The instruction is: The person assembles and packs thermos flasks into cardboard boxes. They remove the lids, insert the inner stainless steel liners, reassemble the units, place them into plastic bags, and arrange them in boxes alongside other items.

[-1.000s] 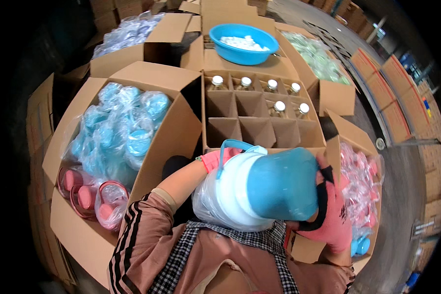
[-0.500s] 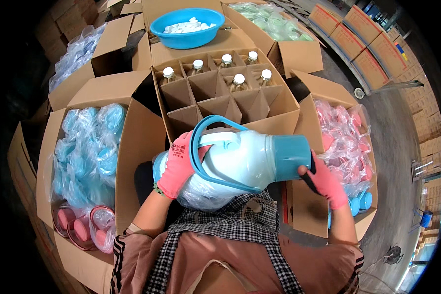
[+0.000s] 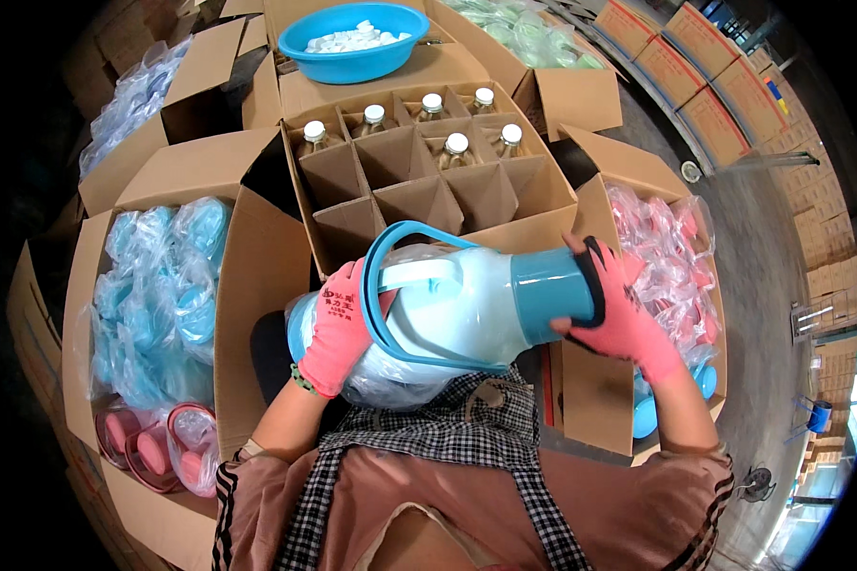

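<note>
A pale blue vacuum flask (image 3: pixel 481 309) lies on its side across my lap, its teal cup lid (image 3: pixel 543 293) pointing right. My left hand (image 3: pixel 338 328), in a pink glove, is closed round the flask's body beside the teal carrying handle (image 3: pixel 395 354). Over the end of the lid, my right hand (image 3: pixel 624 319) has its gloved fingers curled, with some at the far side and some at the near side. Clear plastic film (image 3: pixel 390 390) bunches under the flask against my checked apron.
Ahead stands a divided carton (image 3: pixel 533 221) with several white-capped glass bottles (image 3: pixel 457 150). Behind it, a blue basin (image 3: pixel 352 68) holds small white pieces. Open cartons flank me, with bagged blue parts (image 3: pixel 152 295) at left and bagged pink parts (image 3: pixel 662 257) at right.
My right hand has moved from the lid's end edge to a fuller grip over the lid. The flask stays in my left hand, and the whole view has shifted slightly.
</note>
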### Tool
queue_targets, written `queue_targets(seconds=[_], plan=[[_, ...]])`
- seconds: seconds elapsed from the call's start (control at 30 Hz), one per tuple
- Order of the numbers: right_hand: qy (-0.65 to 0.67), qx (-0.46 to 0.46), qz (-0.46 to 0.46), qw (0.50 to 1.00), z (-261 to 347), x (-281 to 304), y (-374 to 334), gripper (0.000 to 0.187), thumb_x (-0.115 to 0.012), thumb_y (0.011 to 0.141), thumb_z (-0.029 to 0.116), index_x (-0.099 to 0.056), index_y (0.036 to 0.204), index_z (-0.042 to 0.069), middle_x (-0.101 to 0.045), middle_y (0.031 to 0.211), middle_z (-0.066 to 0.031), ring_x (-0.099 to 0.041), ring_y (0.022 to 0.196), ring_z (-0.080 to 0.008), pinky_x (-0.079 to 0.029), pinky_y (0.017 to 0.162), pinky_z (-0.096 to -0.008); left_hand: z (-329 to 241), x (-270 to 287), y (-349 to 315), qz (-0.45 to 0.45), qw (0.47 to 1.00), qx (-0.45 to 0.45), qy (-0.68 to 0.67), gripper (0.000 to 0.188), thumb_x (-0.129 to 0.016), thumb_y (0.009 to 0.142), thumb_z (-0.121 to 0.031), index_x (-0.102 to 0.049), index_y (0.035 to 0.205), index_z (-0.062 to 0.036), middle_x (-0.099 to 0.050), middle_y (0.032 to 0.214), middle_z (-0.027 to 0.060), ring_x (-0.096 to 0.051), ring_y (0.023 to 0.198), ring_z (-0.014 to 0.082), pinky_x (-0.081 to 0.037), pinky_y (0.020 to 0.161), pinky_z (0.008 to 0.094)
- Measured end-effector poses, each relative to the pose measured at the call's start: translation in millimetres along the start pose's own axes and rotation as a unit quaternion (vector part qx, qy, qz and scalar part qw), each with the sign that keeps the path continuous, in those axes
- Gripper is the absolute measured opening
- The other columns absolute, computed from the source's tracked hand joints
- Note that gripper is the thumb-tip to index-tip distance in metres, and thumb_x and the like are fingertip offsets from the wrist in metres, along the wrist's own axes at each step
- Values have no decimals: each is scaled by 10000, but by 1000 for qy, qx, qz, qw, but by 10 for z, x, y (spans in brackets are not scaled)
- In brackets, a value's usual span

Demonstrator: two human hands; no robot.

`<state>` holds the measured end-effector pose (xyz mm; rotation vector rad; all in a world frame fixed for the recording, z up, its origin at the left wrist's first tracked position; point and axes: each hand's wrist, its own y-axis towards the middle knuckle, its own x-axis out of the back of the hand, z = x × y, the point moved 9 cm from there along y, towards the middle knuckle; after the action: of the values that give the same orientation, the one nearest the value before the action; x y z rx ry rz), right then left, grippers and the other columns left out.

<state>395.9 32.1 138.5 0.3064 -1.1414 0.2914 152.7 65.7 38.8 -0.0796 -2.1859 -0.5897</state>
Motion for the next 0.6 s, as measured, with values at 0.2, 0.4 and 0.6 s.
queue_targets(seconds=[0.2, 0.4, 0.6], plan=[[344, -273, 211, 873, -836, -358, 3, 628, -446, 829, 538, -410, 1206, 37, -578, 883, -119, -605, 740, -218, -484, 625, -281, -29, -49, -53, 26, 1000, -3, -17, 385, -626, 701, -193, -502, 1021, -18, -550, 889, 163, -530, 826, 335, -438, 731, 411], [236, -165, 113, 951, -787, -220, -69, 674, -411, 841, 551, -355, 1244, 13, -510, 1106, -125, -521, 976, -194, -431, 800, -288, 56, -39, -43, -7, 1000, -23, -18, 372, -620, 705, -187, -493, 1014, -24, -545, 874, 163, -522, 810, 345, -428, 718, 422], [74, -320, 57, 943, -840, 44, -231, 640, -488, 770, 581, -463, 1000, -15, -577, 811, -152, -574, 809, -307, -459, 709, -396, -111, 118, -22, -32, 999, -15, -21, 334, -633, 678, -120, -514, 971, -13, -554, 830, 166, -541, 767, 348, -451, 672, 404]])
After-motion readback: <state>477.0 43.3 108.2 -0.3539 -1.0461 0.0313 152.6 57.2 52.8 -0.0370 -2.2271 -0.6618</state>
